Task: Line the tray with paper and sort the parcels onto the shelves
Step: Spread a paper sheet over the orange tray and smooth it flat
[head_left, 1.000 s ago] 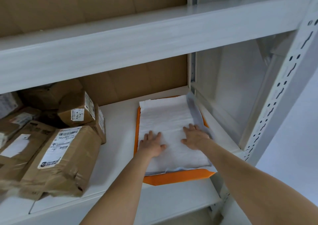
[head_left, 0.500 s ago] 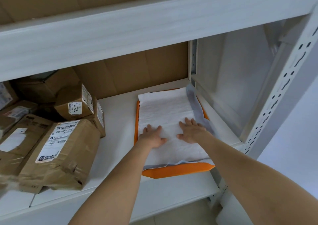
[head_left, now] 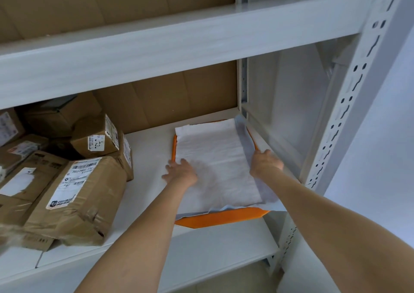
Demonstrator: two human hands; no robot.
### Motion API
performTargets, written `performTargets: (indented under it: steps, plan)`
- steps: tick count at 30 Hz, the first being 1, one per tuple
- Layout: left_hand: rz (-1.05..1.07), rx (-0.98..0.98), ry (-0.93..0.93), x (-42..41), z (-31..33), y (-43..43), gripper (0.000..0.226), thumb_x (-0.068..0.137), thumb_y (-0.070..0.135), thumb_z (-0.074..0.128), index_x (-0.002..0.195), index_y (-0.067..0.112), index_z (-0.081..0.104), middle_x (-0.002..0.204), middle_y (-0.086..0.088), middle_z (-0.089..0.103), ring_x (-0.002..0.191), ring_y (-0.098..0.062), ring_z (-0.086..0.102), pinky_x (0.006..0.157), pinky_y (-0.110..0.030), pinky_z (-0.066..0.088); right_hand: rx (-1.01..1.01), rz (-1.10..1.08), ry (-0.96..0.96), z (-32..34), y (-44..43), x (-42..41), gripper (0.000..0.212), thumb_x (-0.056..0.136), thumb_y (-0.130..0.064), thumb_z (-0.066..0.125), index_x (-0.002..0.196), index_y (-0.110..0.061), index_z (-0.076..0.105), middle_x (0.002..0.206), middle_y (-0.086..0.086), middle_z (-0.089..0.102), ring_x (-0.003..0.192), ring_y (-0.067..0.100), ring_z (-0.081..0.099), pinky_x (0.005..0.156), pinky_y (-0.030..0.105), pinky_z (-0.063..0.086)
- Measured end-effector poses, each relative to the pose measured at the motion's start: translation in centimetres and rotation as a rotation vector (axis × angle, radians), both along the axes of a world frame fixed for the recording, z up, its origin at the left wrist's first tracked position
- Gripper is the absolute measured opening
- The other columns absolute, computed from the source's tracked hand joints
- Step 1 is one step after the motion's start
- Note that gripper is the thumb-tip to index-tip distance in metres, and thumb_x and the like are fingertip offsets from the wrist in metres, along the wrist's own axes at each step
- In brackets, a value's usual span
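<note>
Well, the shelf (head_left: 145,158) holds brown parcels (head_left: 78,192) on the left and the orange tray (head_left: 224,219) on the right. Thin paper (head_left: 212,158) in it looks light and slippy, so press near its edges. The left hand (head_left: 181,171) lies flat on it. The right hand (head_left: 265,163) is at the right edge; I cannot tell its grip.

Two bare forearms show, uncovered from the wrists down to the lower edge of the view, one to the left of the orange tray (head_left: 224,219) and one to its right. The left hand (head_left: 181,171) and the right hand (head_left: 265,163) are bare as well, seen from the back, their fingers (head_left: 171,166) short and slightly blurred. Whatever is worn higher up lies outside the view.
</note>
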State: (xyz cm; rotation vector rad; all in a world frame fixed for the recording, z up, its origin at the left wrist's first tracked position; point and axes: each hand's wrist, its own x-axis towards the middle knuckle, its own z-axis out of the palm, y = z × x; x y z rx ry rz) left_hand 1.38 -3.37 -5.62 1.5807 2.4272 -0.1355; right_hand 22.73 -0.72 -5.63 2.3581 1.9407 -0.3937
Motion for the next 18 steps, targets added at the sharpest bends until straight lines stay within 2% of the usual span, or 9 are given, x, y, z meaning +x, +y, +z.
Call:
performTargets:
  steps: [1, 3, 5, 8, 12, 15, 18]
  plan:
    - [0.075, 0.004, -0.056, -0.5, -0.1, -0.1, 0.063, 0.092, 0.028, 0.054, 0.146, 0.015, 0.024, 0.152, -0.018, 0.021, 0.133, -0.033, 0.036, 0.103, -0.042, 0.042, -0.021, -0.025, 0.016, -0.1, 0.0, 0.2, 0.051, 0.089, -0.022, 0.059, 0.137, -0.018, 0.043, 0.127, 0.006, 0.051, 0.114, 0.025, 0.056, 0.076, 0.034, 0.043]
    - [0.121, 0.014, -0.189, -1.2, -0.4, 0.0, 0.039, 0.092, 0.023, 0.054, 0.127, 0.011, 0.044, 0.137, -0.017, 0.043, 0.113, -0.028, 0.054, 0.084, -0.03, 0.052, -0.032, -0.047, 0.038, -0.3, 0.1, 0.2, 0.044, 0.089, -0.018, 0.057, 0.132, -0.019, 0.049, 0.118, 0.003, 0.058, 0.108, 0.024, 0.059, 0.071, 0.032, 0.041]
    - [0.117, 0.049, -0.248, -1.3, -0.4, 0.1, 0.023, 0.092, 0.026, 0.052, 0.109, 0.01, 0.051, 0.119, -0.013, 0.056, 0.099, -0.025, 0.059, 0.069, -0.026, 0.05, -0.013, -0.053, 0.071, -0.4, 0.3, -0.1, 0.043, 0.09, -0.017, 0.056, 0.132, -0.018, 0.049, 0.118, 0.005, 0.058, 0.108, 0.025, 0.059, 0.071, 0.033, 0.041]
    - [0.158, 0.096, -0.313, -0.9, -0.3, 0.5, 0.034, 0.09, 0.036, 0.055, 0.114, 0.012, 0.052, 0.114, -0.011, 0.055, 0.097, -0.025, 0.058, 0.082, -0.033, 0.053, 0.017, -0.054, 0.13, -0.2, 0.8, -0.2, 0.043, 0.092, -0.017, 0.053, 0.134, -0.016, 0.046, 0.123, 0.01, 0.055, 0.113, 0.029, 0.056, 0.078, 0.036, 0.044]
    - [0.197, 0.14, -0.389, -0.8, -0.1, 1.8, 0.046, 0.089, 0.042, 0.056, 0.125, 0.013, 0.048, 0.126, -0.012, 0.05, 0.11, -0.029, 0.053, 0.093, -0.038, 0.049, 0.033, 0.015, 0.149, 0.2, 2.3, -0.3, 0.043, 0.094, -0.025, 0.05, 0.135, -0.017, 0.042, 0.128, 0.013, 0.052, 0.118, 0.034, 0.05, 0.091, 0.039, 0.044]
    - [0.221, 0.195, -0.45, -1.2, -0.3, 3.5, 0.055, 0.09, 0.041, 0.055, 0.137, 0.015, 0.043, 0.14, -0.011, 0.043, 0.125, -0.031, 0.045, 0.097, -0.037, 0.041, 0.043, 0.046, 0.214, 0.2, 3.7, -0.6, 0.047, 0.095, -0.028, 0.052, 0.138, -0.018, 0.037, 0.128, 0.014, 0.051, 0.119, 0.036, 0.049, 0.097, 0.042, 0.042]
    - [0.257, 0.252, -0.523, -1.7, -0.4, 5.0, 0.054, 0.091, 0.038, 0.056, 0.139, 0.017, 0.043, 0.141, -0.011, 0.042, 0.125, -0.03, 0.045, 0.098, -0.036, 0.041, 0.051, 0.065, 0.278, 0.2, 5.4, -0.9, 0.056, 0.094, -0.027, 0.053, 0.144, -0.02, 0.03, 0.134, 0.015, 0.047, 0.123, 0.038, 0.046, 0.102, 0.045, 0.041]
